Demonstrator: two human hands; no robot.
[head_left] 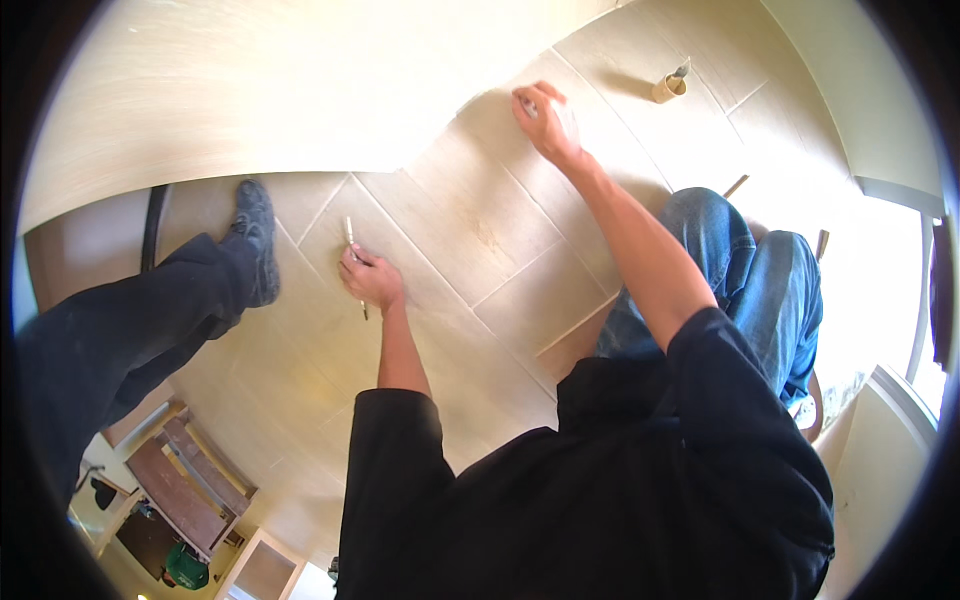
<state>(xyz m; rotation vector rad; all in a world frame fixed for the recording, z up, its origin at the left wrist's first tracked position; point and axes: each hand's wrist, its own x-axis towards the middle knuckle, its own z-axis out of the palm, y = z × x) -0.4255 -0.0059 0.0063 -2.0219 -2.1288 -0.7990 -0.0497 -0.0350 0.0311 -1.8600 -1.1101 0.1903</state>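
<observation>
A slim, brush-like tool (349,229) with a whitish upper end and a thin dark lower end is pinched in my left hand (372,278), above the tiled floor (440,240). Farther out on the right, my right hand (548,122) is closed beside the curved edge of a large pale panel (250,90). Something small and whitish shows at its fingers, but I cannot make out what it is. To the right of that hand, a small tan cup (663,92) stands on the tiles with a grey-tipped tool (682,71) sticking out.
Another person's dark trouser leg (160,310) and dark shoe (255,240) are at the left. My bent knees in blue jeans (705,235) fill the right side. A brown wooden piece (185,470) and a green item (186,567) lie at the lower left.
</observation>
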